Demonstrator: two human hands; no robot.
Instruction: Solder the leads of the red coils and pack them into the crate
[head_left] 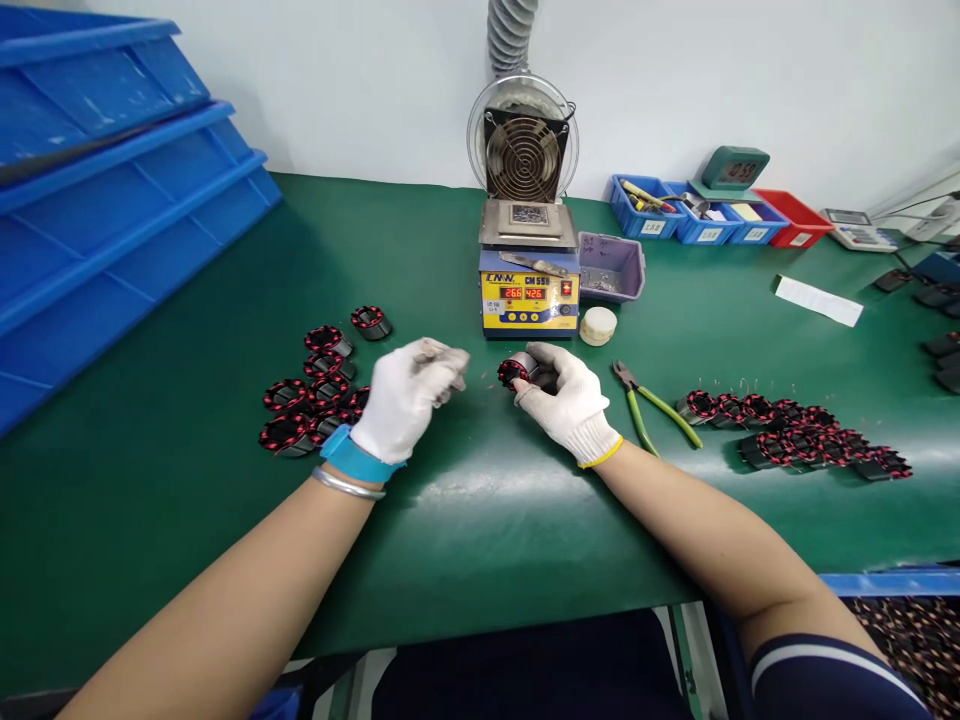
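Note:
My right hand, in a white glove, grips a motor stator with red and black windings, its ring end turned to the left. To its left, my left hand hovers in another white glove with a blue wrist strap; its fingertips are pinched together, and I cannot make out what is in them. More stators stand in a cluster beside and partly behind the left hand. Diagonal cutters with green handles lie just right of my right hand.
A yellow-fronted solder pot stands behind the hands, a fan behind it. Near it are a purple bin and a round white tub. Stators line the right side. Blue crates rise at left; small bins sit along the wall.

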